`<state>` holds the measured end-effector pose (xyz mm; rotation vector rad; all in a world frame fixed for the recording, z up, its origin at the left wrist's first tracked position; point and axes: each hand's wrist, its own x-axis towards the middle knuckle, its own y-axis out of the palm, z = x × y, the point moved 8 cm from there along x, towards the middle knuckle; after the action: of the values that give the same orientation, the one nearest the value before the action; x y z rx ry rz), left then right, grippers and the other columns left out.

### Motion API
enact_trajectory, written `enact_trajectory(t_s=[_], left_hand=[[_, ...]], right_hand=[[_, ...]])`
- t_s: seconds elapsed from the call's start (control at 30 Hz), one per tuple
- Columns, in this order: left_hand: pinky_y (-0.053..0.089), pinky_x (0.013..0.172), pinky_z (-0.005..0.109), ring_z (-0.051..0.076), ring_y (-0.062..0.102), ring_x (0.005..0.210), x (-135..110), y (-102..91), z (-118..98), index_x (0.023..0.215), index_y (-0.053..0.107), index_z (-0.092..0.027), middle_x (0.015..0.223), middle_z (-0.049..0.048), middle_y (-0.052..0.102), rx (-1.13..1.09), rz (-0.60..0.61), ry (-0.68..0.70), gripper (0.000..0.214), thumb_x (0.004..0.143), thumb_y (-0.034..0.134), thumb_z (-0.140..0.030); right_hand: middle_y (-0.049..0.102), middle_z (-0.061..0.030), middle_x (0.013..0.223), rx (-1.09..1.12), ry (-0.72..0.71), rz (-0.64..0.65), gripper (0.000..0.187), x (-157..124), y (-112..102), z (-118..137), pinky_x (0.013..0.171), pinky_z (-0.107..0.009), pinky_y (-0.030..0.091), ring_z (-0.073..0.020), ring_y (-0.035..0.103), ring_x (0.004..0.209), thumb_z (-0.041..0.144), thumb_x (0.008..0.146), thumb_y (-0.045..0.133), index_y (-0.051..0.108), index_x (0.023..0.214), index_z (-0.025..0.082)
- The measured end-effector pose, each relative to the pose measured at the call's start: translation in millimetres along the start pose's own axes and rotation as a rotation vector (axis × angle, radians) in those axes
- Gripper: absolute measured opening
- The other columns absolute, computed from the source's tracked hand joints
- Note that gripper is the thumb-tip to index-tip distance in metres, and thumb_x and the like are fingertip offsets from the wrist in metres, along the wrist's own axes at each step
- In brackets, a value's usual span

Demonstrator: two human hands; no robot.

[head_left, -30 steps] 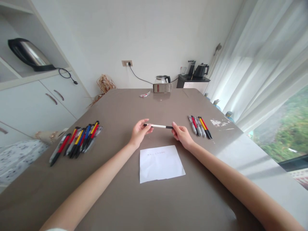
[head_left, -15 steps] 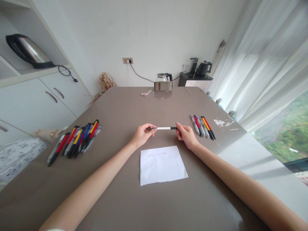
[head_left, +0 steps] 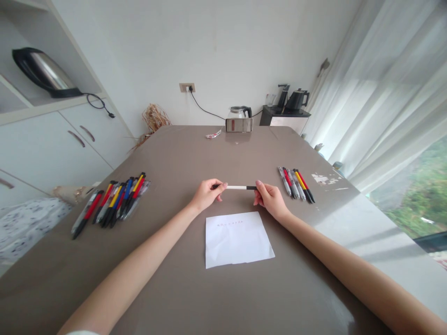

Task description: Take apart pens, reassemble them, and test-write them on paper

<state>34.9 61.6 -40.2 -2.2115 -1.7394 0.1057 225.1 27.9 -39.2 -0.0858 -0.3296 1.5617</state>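
Observation:
A white pen with black ends lies level between my two hands, beyond the far edge of a white sheet of paper. My left hand pinches its left end, and the thumb covers part of the black tip. Its right black end is gripped between the thumb and fingers of my right hand. Faint reddish writing runs along the top of the sheet. To the right of my right hand, several pens lie side by side. A larger heap of coloured pens rests at the left.
The brown table fills the foreground. At its far edge a phone leans before a glass pot, with a small patterned item beside it. A black kettle stands on a side cabinet. White curtains hang at the right.
My left thumb has moved forward along the pen's left end, now covering more of it. Both hands still hold the pen in nearly the same place. The view has shifted slightly.

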Motion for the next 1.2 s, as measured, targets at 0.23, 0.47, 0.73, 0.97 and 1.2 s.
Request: enact_trajectory(t_s=[0.23, 0.47, 0.73, 0.97, 1.2], left_hand=[[0.041, 0.044, 0.021, 0.009, 0.045, 0.036, -1.6, -0.3, 1.5, 0.066, 0.058, -0.016, 0.039, -0.0041, 0.043, 0.033, 0.075, -0.086, 0.038, 0.071, 0.049, -0.053], [0.041, 0.057, 0.022, 0.012, 0.054, 0.059, -14.4, 1.3, -46.0, 0.076, 0.057, -0.019, 0.066, 0.0012, 0.058, 0.348, -0.036, 0.281, 0.030, 0.077, 0.045, -0.046], [0.037, 0.070, 0.026, 0.017, 0.054, 0.078, -37.2, 27.9, -60.6, 0.093, 0.057, -0.020, 0.083, 0.0068, 0.060, 0.954, 0.057, 0.732, 0.027, 0.083, 0.040, -0.038], [0.037, 0.063, 0.024, 0.015, 0.050, 0.072, -35.6, 24.0, -65.8, 0.085, 0.056, -0.016, 0.076, 0.0055, 0.056, 0.979, 0.060, 0.748, 0.027, 0.086, 0.034, -0.031], [0.030, 0.052, 0.022, 0.008, 0.038, 0.052, -23.1, 24.3, -59.9, 0.064, 0.049, -0.015, 0.058, -0.0018, 0.043, 0.507, 0.237, 0.392, 0.030, 0.085, 0.035, -0.033]], right_hand=[[0.054, -0.0015, 0.047, -0.117, -0.105, -0.012, 0.049, -7.2, 0.6, 12.6, 0.051, -0.022, 0.036, -0.0097, 0.043, 0.044, 0.055, 0.081, 0.030, 0.044, 0.054, 0.018], [0.037, 0.0030, 0.040, 0.287, 0.033, -0.021, 0.050, -1.8, 3.3, 4.3, 0.039, -0.022, 0.025, -0.0077, 0.030, 0.037, 0.061, 0.077, 0.033, 0.035, 0.050, 0.020], [0.020, 0.0041, 0.030, 0.454, 0.322, 0.260, 0.060, -6.5, 27.7, -9.0, 0.036, -0.024, 0.018, -0.0069, 0.021, 0.030, 0.070, 0.074, 0.020, 0.022, 0.037, 0.022], [0.020, 0.0045, 0.029, 0.538, 0.394, 0.424, 0.047, -7.3, 31.1, -7.9, 0.034, -0.023, 0.016, -0.0068, 0.019, 0.030, 0.043, 0.081, 0.029, 0.025, 0.040, 0.021], [0.019, 0.0063, 0.033, 0.482, 0.262, 0.418, 0.041, -4.8, 27.6, -3.5, 0.035, -0.023, 0.012, -0.0058, 0.017, 0.031, 0.033, 0.081, 0.032, 0.024, 0.043, 0.020]])
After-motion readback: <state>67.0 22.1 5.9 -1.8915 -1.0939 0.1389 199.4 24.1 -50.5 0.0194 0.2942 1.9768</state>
